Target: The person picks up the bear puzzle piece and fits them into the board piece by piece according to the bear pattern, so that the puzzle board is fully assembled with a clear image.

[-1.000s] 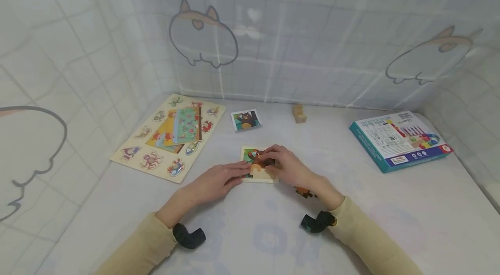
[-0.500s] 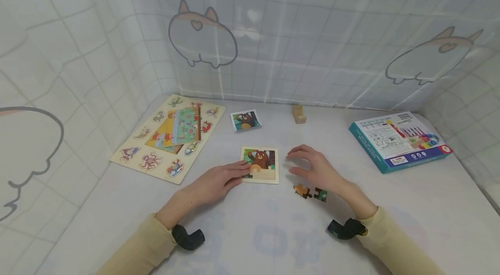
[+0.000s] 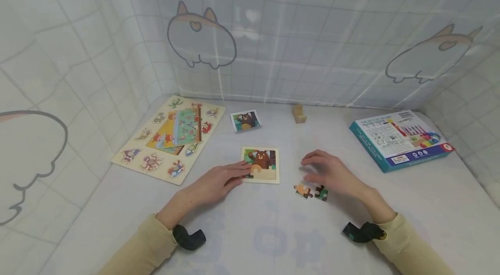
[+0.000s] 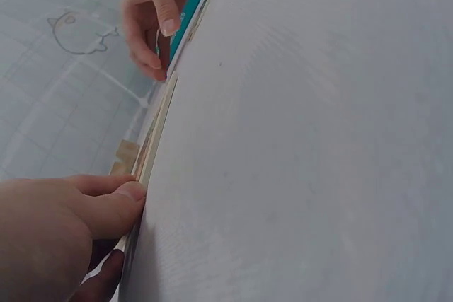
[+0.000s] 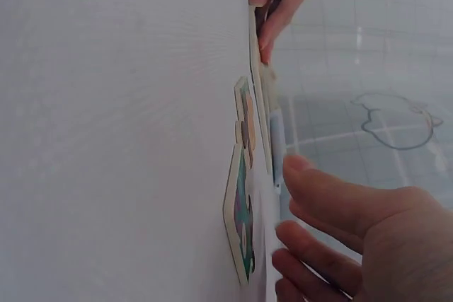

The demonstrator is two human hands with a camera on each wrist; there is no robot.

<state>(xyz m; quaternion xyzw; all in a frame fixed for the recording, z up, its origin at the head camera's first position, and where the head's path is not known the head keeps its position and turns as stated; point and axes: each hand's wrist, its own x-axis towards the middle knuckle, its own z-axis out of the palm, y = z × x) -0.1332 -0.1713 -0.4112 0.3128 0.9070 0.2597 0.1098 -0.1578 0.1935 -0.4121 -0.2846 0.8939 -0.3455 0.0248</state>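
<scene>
A small square wooden jigsaw puzzle point(image 3: 266, 177) lies on the table. Its picture is a brown bear, with bare wood showing along the lower part. My left hand point(image 3: 216, 183) rests on the puzzle's left side, fingers nearly straight and covering part of the picture; in the left wrist view its thumb point(image 4: 120, 206) touches the edge. Right of the puzzle, two loose jigsaw pieces lie side by side: an orange-and-brown piece point(image 3: 302, 190) and a dark green piece point(image 3: 322, 194). Close by them hovers my right hand point(image 3: 332, 174), fingers loosely bent and holding nothing.
Behind the puzzle lie a bear picture card point(image 3: 246, 121) and a small wooden block point(image 3: 299, 114). A sea-animal puzzle board point(image 3: 156, 173) with cards on it is at the left. A teal-edged box point(image 3: 402, 140) lies at the right. Tiled-pattern walls enclose the table.
My right hand has come off the puzzle and moved right, bringing the bear's head and the two loose pieces into view. My left hand has stayed on the puzzle.
</scene>
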